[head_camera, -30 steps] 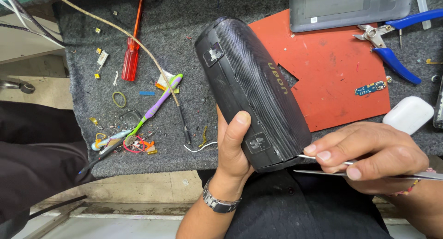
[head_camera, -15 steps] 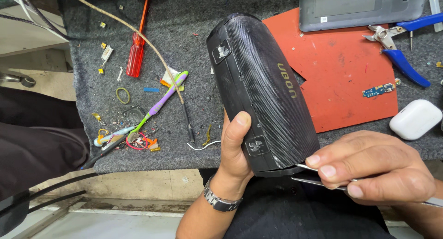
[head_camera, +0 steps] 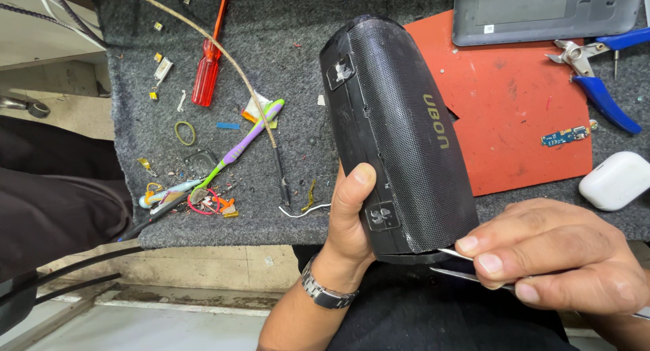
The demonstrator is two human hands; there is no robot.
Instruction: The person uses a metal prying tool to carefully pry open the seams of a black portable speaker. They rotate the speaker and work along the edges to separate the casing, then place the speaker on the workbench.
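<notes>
Left hand (head_camera: 352, 219) has its fingers clamped round the black speaker (head_camera: 396, 134), held tilted over the counter (head_camera: 284, 67) edge. Right hand (head_camera: 555, 259) pinches what look like tweezers (head_camera: 460, 263) at its lower end.

We count one black speaker (head_camera: 396, 134), one pair of tweezers (head_camera: 467, 266), one red screwdriver (head_camera: 206, 73), one toothbrush (head_camera: 237, 148), one pair of blue pliers (head_camera: 599, 80), one white case (head_camera: 617, 180), one red mat (head_camera: 521, 114), one tablet (head_camera: 542, 12), two hands.
</notes>
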